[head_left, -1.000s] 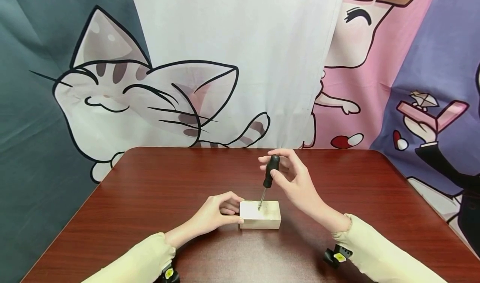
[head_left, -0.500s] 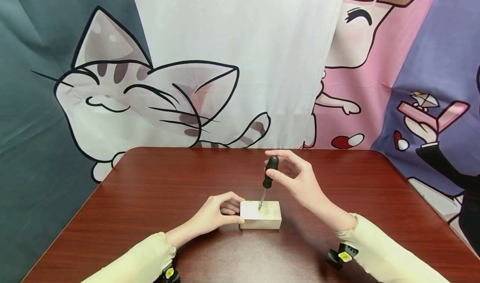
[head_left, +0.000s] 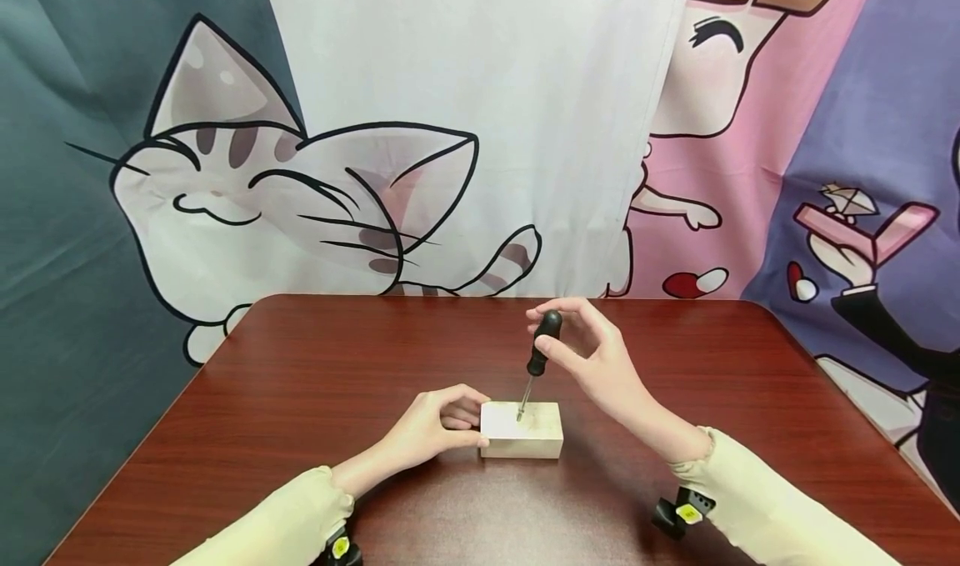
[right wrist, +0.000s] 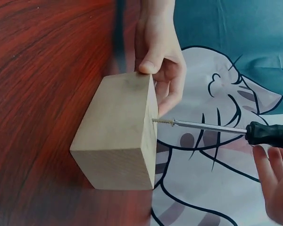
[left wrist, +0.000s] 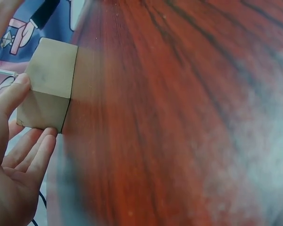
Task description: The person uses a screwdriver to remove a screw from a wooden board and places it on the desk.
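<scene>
Pale rectangular wooden block (head_left: 521,448) is sitting on the reddish-brown wood-grain table (head_left: 300,366); bare left hand (head_left: 422,424) is gripping its left end. Brass-coloured threaded metal screw (right wrist: 163,121) is standing in its top face, thread partly exposed. Beyond, right hand (head_left: 600,366) is pinching a black-handled steel screwdriver (head_left: 537,363), tip meeting screw head. Apparently driving; next turns calling for aligned pressure, block steadied.

The screwdriver (head_left: 536,366) is black-handled, the block (head_left: 542,433) cream.
</scene>
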`<state>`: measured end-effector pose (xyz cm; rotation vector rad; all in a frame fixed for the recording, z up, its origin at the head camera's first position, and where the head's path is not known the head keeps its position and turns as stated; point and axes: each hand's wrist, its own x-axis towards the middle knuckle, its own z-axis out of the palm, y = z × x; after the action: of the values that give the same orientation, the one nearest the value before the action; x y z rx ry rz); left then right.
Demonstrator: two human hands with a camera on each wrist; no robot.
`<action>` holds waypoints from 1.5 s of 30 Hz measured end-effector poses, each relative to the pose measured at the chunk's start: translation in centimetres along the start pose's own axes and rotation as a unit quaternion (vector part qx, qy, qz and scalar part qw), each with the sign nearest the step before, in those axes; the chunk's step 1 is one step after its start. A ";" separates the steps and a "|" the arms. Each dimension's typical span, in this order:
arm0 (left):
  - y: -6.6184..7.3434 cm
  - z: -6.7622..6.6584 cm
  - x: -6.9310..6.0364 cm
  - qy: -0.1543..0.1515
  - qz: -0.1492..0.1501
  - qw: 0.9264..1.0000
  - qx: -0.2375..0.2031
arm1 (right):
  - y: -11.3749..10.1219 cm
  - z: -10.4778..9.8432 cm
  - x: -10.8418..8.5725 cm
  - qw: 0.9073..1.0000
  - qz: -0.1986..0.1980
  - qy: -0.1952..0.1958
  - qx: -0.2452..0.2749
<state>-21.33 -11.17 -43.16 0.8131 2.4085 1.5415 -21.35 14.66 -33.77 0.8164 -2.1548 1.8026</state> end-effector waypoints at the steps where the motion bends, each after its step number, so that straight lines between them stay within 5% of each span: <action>1: 0.0 0.0 0.0 0.002 -0.001 1.000 -0.002 | 0.0 0.0 0.0 1.000 0.004 0.010 -0.007; 5: -0.1 0.3 0.1 0.002 -0.001 1.000 -0.012 | 0.0 -0.2 0.0 0.999 0.025 0.027 -0.016; 12: -0.2 0.6 0.2 0.002 0.003 1.000 -0.023 | -0.1 -0.9 0.0 0.999 0.039 0.001 -0.013; 21: -0.2 0.7 0.0 0.013 -0.015 1.000 -0.016 | 0.0 -1.1 0.0 0.997 0.011 -0.051 0.066; 29: -0.4 0.9 -0.1 0.015 -0.019 0.999 -0.028 | 0.0 -0.8 -0.2 0.999 0.018 0.017 -0.041; 39: -0.2 0.6 0.0 -0.001 -0.010 1.000 -0.024 | -0.8 -1.3 0.1 0.998 0.003 -0.053 -0.025; 45: -0.1 0.5 0.1 -0.005 -0.015 1.000 -0.018 | -0.3 -0.9 0.0 1.000 -0.002 -0.028 -0.006</action>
<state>-21.23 -10.74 -43.47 0.7722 2.3677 1.5614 -21.33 15.52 -33.30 0.8765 -2.1945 1.7837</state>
